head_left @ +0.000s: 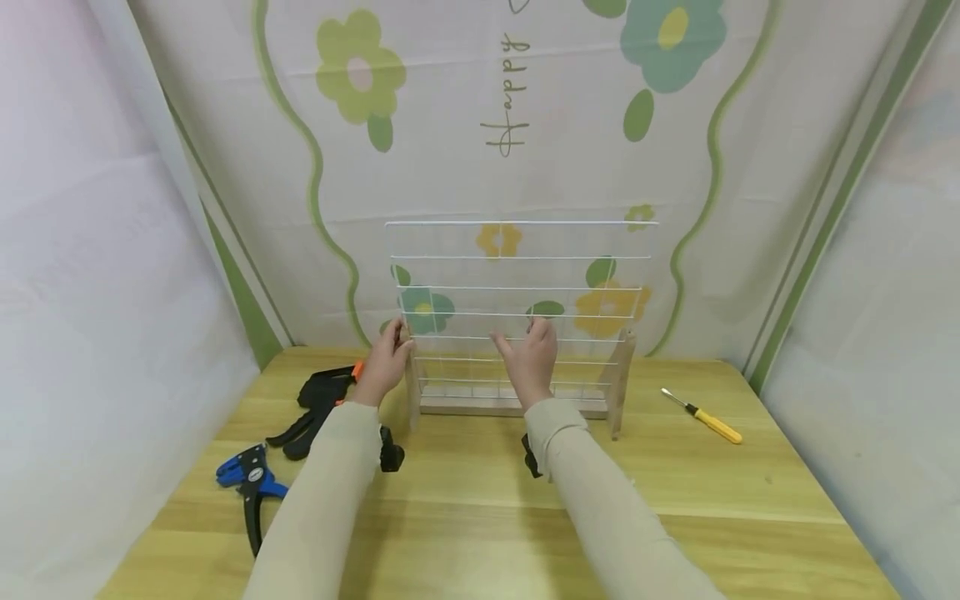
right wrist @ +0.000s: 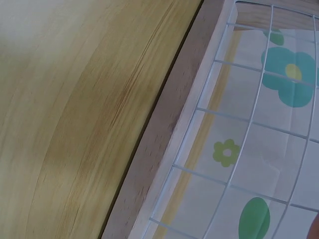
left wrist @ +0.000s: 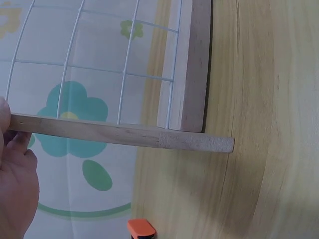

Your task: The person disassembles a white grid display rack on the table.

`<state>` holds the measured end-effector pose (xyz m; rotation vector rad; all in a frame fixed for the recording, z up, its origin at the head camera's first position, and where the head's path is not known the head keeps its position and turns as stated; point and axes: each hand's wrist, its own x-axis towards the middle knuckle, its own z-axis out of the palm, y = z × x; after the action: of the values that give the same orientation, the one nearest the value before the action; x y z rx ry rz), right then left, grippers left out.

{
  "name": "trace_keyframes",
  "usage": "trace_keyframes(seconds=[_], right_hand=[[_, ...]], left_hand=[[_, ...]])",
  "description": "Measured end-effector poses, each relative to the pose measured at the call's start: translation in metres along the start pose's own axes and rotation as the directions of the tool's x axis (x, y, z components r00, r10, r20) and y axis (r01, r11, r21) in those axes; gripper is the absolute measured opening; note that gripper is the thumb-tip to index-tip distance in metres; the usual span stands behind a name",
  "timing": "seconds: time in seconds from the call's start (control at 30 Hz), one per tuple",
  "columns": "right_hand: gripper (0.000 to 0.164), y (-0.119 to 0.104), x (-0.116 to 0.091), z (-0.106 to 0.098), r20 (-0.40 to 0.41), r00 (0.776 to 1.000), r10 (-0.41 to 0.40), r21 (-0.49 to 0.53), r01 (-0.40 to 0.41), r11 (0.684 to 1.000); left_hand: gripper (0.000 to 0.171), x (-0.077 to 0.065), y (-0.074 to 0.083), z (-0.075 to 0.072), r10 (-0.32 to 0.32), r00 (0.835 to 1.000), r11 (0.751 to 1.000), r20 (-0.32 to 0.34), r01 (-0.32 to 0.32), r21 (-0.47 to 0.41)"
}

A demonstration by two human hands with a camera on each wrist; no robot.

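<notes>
A white wire grid (head_left: pixel 517 287) stands upright in a wooden stand, with a bottom bar (head_left: pixel 480 406) and two side uprights. My left hand (head_left: pixel 386 360) grips the upper end of the left wooden upright (left wrist: pixel 124 135), fingers on both sides of it in the left wrist view. My right hand (head_left: pixel 531 360) is raised in front of the grid's middle, its thumb apart from bent fingers. Whether those fingers hold anything small or touch a wire cannot be made out. Only a sliver of that hand (right wrist: pixel 313 231) enters the right wrist view. The right upright (head_left: pixel 618 383) is untouched.
Left on the wooden table (head_left: pixel 465 533) lie a black clamp-like tool (head_left: pixel 318 408) with orange parts and blue-and-black pliers (head_left: pixel 255 487), partly behind the left sleeve. A yellow-handled screwdriver (head_left: pixel 708 418) lies right. Printed fabric (head_left: pixel 450 175) hangs behind the grid; white fabric encloses both sides.
</notes>
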<state>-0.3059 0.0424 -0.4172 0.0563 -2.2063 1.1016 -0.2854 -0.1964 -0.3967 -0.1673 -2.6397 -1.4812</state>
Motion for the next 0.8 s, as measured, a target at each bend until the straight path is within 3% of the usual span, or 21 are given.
trace_keyframes(seconds=[0.23, 0.43, 0.8], right_hand=[[0.058, 0.0, 0.002, 0.001, -0.025, 1.0, -0.004, -0.009, 0.004, 1.0], [0.054, 0.0, -0.002, 0.007, -0.089, 0.996, -0.024, 0.026, 0.027, 0.999], [0.051, -0.007, -0.004, 0.007, -0.088, 0.995, 0.04, 0.03, -0.037, 0.999]], left_hand=[[0.056, -0.001, -0.003, -0.001, -0.029, 0.998, 0.999, 0.046, 0.03, -0.018], [0.055, -0.002, -0.005, 0.001, -0.039, 0.999, 0.997, 0.019, 0.04, -0.06], [0.049, -0.004, -0.011, 0.002, 0.029, 1.0, 0.983, -0.009, -0.03, -0.183]])
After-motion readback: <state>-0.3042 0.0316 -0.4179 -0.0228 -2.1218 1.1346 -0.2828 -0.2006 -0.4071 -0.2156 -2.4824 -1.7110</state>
